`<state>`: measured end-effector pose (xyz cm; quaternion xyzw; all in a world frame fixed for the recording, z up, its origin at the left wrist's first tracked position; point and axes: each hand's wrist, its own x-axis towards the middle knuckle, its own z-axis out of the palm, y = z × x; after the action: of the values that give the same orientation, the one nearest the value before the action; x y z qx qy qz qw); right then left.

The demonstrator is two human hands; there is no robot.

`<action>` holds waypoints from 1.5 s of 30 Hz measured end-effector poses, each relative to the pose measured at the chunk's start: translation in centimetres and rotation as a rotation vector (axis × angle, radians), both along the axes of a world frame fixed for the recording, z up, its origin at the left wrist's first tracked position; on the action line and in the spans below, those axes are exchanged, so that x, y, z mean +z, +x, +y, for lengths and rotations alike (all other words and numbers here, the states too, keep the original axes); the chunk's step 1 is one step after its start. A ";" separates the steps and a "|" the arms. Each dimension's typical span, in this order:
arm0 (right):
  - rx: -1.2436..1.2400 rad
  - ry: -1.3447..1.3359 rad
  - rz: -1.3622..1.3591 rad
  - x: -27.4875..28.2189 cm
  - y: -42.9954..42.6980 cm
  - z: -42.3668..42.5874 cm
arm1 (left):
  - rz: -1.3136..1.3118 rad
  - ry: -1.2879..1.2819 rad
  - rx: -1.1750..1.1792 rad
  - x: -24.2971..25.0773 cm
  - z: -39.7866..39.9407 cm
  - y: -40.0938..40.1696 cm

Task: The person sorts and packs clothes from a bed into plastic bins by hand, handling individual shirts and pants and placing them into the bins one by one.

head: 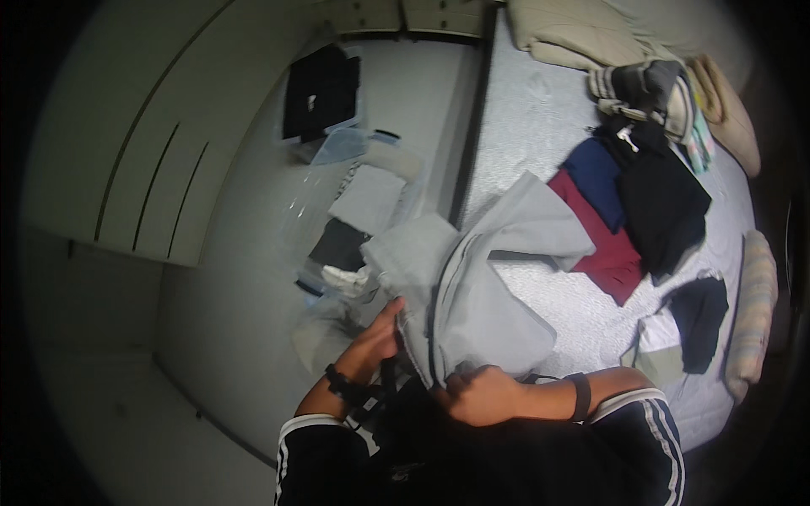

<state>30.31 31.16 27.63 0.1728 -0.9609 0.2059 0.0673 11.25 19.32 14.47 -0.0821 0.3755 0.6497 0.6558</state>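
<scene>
A light grey garment (487, 303) with a zip or dark seam along it hangs spread out before me, its far part lying over the bed's edge. My right hand (484, 393) is closed on its near end, close to my body. At the garment's left side is my left hand (386, 332), thumb up against the cloth; its fingers are mostly hidden. Beyond the garment, a maroon garment (610, 262), a navy one (595, 177) and a black one (664, 196) lie overlapping on the bed.
The bed (525, 120) is on the right, with striped cloths (639, 88), a beige blanket (569, 31) and a rolled striped cloth (750, 316). On the floor, a clear plastic bin (304, 202) holds folded clothes; black clothes (323, 95) lie in another bin. White cabinets (145, 139) stand left.
</scene>
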 end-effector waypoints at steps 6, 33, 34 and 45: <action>0.043 -0.113 -0.266 -1.3 -1.3 -0.3 | 0.019 -0.135 0.156 -0.1 1.6 1.5; -0.491 -1.334 -0.087 -1.4 -22.4 17.0 | 0.247 -0.050 0.039 0.5 -4.6 2.8; -0.698 -1.220 -0.056 -3.5 -22.5 16.8 | 0.211 -0.115 0.049 -0.7 -4.9 3.3; -1.089 -1.040 -1.028 -15.0 -17.6 17.1 | -0.300 -0.106 0.358 -3.0 -3.7 -2.8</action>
<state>12.70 48.26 12.64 -0.4701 -0.6071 0.6046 -0.2119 8.43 15.58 11.49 -0.2773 0.2871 0.7157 0.5732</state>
